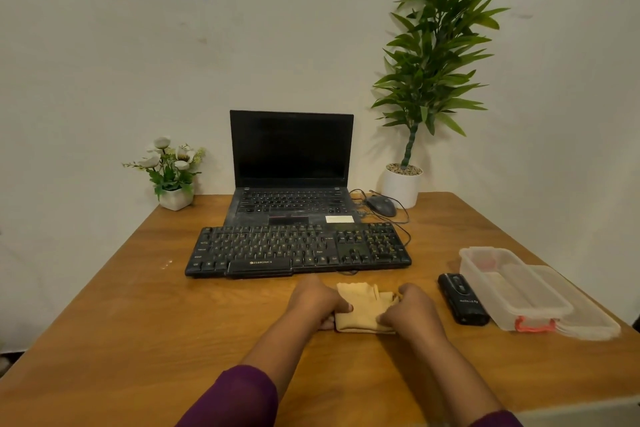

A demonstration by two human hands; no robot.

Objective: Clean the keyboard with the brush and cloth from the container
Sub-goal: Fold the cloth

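A black keyboard (298, 248) lies across the middle of the wooden table (138, 305). Just in front of it, a folded yellow cloth (362, 308) rests flat on the table. My left hand (317, 300) grips its left edge and my right hand (412, 308) grips its right edge. A clear plastic container (512, 288) stands open at the right, with its lid (585, 319) lying beside it. A black oblong item (462, 298), possibly the brush, lies between the cloth and the container.
An open black laptop (291, 166) stands behind the keyboard. A wired mouse (381, 206) lies to the laptop's right. A tall potted plant (403, 184) stands at the back right, a small flower pot (175, 196) at the back left.
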